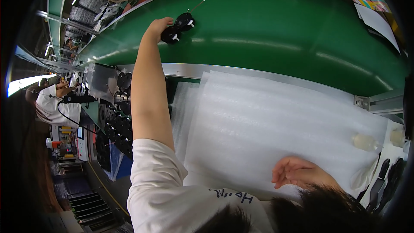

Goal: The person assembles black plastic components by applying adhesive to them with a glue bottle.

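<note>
My left arm stretches far forward over the green conveyor belt [258, 26]. At its end my left hand [158, 27] is closed on a black round part [170, 35] with a small white stem; some of its fingers are hidden behind the part. Touching or right beside this is a second black round part [185, 21], also with a white stem, and a thin wire-like piece sticks out past it. Close to my body, my right hand [299, 173] hovers over or rests on a stack of white foam sheets [276, 121]. Its fingers are loosely curled with nothing visible in them.
Many black round parts [120, 125] are stacked left of my arm, by a clear plastic box [101, 80]. A power screwdriver [79, 99] hangs there. Tape rolls [365, 142] and black-handled tools [379, 183] lie at right. Another person [56, 103] works far left.
</note>
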The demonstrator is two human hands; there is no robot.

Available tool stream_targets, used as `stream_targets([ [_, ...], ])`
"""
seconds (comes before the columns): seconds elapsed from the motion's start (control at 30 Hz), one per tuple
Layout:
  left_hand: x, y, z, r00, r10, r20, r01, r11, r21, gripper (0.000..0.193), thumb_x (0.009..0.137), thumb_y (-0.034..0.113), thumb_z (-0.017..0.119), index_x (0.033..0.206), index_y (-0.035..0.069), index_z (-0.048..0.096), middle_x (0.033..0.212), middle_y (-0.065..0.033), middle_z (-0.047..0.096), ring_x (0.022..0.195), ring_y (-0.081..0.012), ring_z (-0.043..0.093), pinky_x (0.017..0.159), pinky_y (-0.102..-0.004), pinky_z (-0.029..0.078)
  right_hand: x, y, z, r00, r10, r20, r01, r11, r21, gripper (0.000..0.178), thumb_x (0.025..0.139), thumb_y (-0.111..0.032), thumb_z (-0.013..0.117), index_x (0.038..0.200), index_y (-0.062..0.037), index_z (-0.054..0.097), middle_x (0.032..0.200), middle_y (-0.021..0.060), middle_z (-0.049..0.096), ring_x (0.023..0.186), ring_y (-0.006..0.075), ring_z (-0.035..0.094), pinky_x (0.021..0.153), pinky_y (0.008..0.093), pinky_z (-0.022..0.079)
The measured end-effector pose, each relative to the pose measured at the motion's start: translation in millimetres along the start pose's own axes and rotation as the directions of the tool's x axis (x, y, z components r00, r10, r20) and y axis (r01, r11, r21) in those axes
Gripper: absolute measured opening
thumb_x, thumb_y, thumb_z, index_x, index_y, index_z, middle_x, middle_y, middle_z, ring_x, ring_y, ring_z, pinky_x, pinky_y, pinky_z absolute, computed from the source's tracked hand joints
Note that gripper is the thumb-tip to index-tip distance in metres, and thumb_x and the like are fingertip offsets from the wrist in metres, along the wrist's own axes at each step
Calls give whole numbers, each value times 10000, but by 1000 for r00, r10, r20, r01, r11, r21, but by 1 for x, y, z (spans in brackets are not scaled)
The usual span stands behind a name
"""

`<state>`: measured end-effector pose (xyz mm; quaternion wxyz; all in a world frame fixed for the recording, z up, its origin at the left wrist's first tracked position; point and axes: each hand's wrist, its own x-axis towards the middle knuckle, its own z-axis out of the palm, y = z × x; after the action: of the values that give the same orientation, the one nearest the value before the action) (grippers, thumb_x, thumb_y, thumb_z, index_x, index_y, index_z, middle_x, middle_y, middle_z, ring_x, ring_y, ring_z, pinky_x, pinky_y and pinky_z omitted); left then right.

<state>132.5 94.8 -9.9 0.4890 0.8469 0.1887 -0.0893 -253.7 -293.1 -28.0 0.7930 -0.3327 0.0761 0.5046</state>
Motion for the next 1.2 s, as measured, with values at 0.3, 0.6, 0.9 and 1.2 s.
stream_targets([
  [0.3,5,12,23,1000,-6,25,5,999,40,214,726,127,597,835,-55,568,794,-159,585,600,-240,583,516,-353,492,-1,0,0,1000,-9,15,9,1000,-23,270,824,-32,422,1088,11,457,980,125,514,923,192,513,844,330,422],
  [0.6,-25,33,42,969,-170,177,186,980,-75,235,791,122,556,948,-45,507,851,-158,578,730,-248,599,653,-408,512,-1,-2,4,1000,-9,14,9,1000,-29,255,827,-43,431,1074,11,467,973,120,509,920,184,504,843,329,425],
  [0.9,-20,32,60,948,-21,318,44,997,-65,173,723,91,640,860,15,568,817,-83,588,724,-172,582,669,-297,489,1,4,1,999,-24,35,25,999,-29,261,830,-52,434,1081,12,462,970,115,509,917,177,503,840,323,426],
  [1.2,-14,37,83,949,-19,314,51,994,-94,125,734,61,619,834,-4,579,802,-92,605,679,-152,588,622,-258,486,2,5,-1,998,-28,51,30,999,-42,270,833,-59,434,1092,11,458,979,111,510,919,174,506,840,317,425],
])
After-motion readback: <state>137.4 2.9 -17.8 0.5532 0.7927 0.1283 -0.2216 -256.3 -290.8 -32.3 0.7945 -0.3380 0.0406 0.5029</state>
